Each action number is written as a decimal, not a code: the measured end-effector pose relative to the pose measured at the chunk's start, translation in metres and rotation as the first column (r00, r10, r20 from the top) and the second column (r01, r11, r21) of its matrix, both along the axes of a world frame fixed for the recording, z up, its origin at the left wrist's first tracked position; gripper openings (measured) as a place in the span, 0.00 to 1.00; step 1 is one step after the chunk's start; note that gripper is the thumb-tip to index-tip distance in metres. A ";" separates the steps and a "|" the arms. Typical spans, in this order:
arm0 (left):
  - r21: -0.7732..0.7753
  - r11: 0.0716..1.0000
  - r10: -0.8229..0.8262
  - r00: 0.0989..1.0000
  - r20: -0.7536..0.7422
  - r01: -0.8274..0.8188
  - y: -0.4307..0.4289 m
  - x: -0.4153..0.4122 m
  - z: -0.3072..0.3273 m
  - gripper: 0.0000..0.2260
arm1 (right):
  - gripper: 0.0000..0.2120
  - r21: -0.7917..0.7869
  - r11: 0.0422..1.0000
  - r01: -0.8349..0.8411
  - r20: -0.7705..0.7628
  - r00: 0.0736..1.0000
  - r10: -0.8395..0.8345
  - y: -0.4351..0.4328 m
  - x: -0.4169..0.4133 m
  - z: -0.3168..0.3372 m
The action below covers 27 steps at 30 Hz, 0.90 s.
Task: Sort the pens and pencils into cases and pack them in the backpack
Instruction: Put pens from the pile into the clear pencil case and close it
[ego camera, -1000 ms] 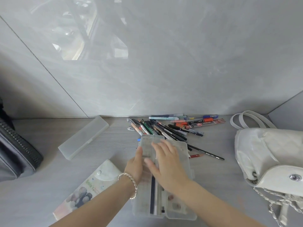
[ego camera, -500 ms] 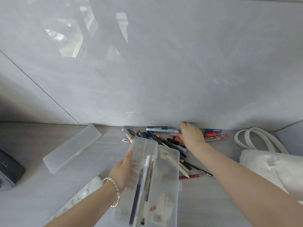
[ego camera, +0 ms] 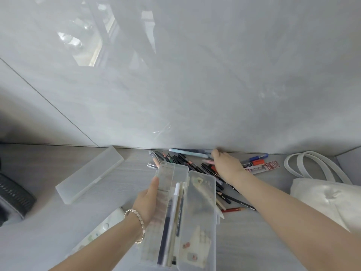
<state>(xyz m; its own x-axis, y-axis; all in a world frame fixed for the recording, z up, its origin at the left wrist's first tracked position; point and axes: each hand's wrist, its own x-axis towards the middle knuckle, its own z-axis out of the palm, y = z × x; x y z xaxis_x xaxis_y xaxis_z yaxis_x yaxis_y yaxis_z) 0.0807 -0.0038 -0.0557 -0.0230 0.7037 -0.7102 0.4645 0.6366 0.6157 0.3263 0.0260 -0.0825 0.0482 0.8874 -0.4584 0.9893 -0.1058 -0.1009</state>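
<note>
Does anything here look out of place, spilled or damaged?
Nothing looks damaged. The pens and pencils lie in a loose, crossed heap by the wall, not yet sorted; the left hand holds the clear case open.

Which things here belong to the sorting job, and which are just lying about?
Job: open case, held by the left hand; frosted case; pen pile, with the right hand on it; white bag.
Lying about: wipes pack; dark bag.
</note>
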 end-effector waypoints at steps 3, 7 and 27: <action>-0.017 1.000 0.026 1.000 -0.012 -0.026 -0.001 -0.007 -0.003 0.33 | 0.23 0.029 0.999 -0.036 0.048 0.998 0.034 -0.003 -0.005 0.003; -0.029 0.997 0.067 0.997 -0.032 -0.068 0.000 -0.020 0.000 0.35 | 0.16 0.056 0.994 0.091 -0.039 0.995 -0.089 -0.014 -0.002 0.016; -0.001 0.982 0.191 0.982 -0.001 -0.191 -0.020 -0.017 0.017 0.28 | 0.12 -0.187 0.925 0.331 0.000 0.941 -0.337 -0.031 -0.038 0.008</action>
<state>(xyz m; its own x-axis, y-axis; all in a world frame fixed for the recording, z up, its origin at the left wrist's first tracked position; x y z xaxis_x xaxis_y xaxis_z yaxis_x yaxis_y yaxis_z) 0.0635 -0.0238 -0.0385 -0.1577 0.6856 -0.7107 0.3345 0.7142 0.6148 0.2879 -0.0046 -0.0745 0.3103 0.7235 -0.6166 0.8898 -0.4494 -0.0794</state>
